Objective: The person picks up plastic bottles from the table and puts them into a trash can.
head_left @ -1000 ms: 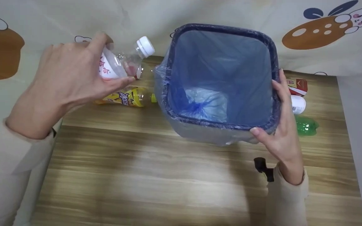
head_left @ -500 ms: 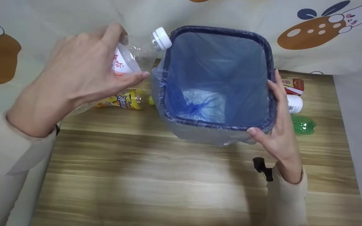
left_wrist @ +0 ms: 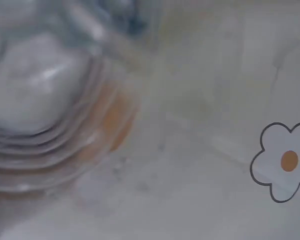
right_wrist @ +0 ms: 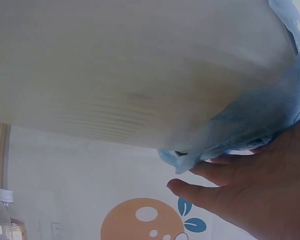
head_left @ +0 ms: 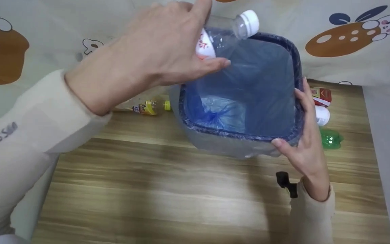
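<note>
My left hand (head_left: pixel 161 44) grips a clear plastic bottle (head_left: pixel 224 40) with a white cap and a white-and-red label. It holds the bottle tilted over the upper left part of the trash bin (head_left: pixel 240 134), cap to the right. In the left wrist view, the blurred ridged bottle (left_wrist: pixel 35 160) fills the left side. A thin bluish bag lines the bin and folds over its dark rim; a knotted patch of the bag (head_left: pixel 222 113) shows inside at the bottom. At the bin's right side my right hand (head_left: pixel 308 142) grips the rim, thumb at the near corner.
Left of the bin lies a yellow-labelled bottle (head_left: pixel 149 106), partly behind the left arm. To the right lie a red box (head_left: pixel 323 96), a white container (head_left: pixel 322 116) and a green bottle (head_left: pixel 331 139). A patterned cloth (head_left: pixel 276 13) hangs behind the wooden table (head_left: pixel 181 189).
My left hand has carried the bottle right and up, from beside the bin to over its opening. The right hand has stayed on the bin's right side.
</note>
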The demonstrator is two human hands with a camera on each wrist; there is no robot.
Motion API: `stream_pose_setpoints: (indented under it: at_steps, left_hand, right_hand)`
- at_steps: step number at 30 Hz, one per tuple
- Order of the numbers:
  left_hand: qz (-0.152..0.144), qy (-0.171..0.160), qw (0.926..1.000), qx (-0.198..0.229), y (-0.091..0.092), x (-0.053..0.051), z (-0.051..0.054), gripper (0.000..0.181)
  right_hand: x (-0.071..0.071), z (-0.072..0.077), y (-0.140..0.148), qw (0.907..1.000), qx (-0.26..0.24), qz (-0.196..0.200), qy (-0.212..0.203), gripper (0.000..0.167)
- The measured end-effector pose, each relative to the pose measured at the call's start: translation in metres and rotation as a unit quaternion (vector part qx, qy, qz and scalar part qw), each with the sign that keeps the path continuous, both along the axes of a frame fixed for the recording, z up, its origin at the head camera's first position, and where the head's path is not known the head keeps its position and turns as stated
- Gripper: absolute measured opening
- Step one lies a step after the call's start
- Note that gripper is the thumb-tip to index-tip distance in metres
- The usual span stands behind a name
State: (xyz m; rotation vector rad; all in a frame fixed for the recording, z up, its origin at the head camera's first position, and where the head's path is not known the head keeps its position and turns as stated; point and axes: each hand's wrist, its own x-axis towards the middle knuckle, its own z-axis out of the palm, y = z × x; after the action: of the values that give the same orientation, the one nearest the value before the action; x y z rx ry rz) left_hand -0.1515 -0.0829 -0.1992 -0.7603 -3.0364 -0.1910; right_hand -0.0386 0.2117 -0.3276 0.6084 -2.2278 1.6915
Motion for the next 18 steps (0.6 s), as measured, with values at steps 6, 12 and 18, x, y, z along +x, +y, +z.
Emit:
stream_pose_setpoints:
  at_steps: [6, 12, 18]
  left_hand:
    - [0.000, 0.050, 0.9988, 0.001, 0.022, -0.019, -0.006, 0.112]
    - [0.020, 0.064, 0.9971, -0.037, 0.043, -0.016, -0.010, 0.126]
    - [-0.003, 0.020, 0.9907, -0.135, 0.083, -0.013, -0.009, 0.111]
  right_hand:
    - [0.000, 0.002, -0.003, 1.0000, 0.000, 0.001, 0.000, 0.088]
    - [-0.001, 0.004, -0.006, 1.0000, 0.006, 0.004, 0.003, 0.087]
    - [0.001, 0.003, -0.005, 1.0000, 0.002, 0.003, -0.002, 0.087]
